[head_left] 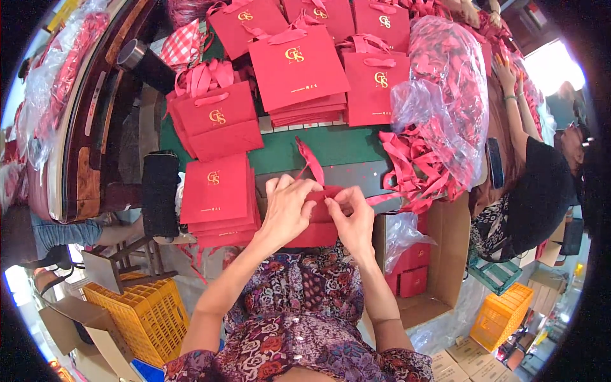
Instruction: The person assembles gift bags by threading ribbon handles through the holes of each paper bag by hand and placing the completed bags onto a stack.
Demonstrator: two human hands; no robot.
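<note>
A red paper gift bag (pixel 313 235) lies at the table's near edge, in front of my body. My left hand (pixel 287 213) is closed on its upper left part, fingers curled and thumb pressed on the paper. At its upper right edge my right hand (pixel 352 219) pinches with thumb and forefinger. Whether a ribbon end is also between those fingertips is too small to tell. A loop of red ribbon (pixel 310 160) rises from the bag beside my left fingertips. To the left sits a stack of flat red bags (pixel 216 191) without visible handles.
Red bags with ribbon handles (pixel 299 67) lie in piles across the green table. Loose red ribbons (pixel 420 165) spill from a clear plastic sack (pixel 449 95) at right. Below stands an open cardboard box (pixel 445 254) holding red bags. A dark tumbler (pixel 143 62) and another person (pixel 541 184) flank the table.
</note>
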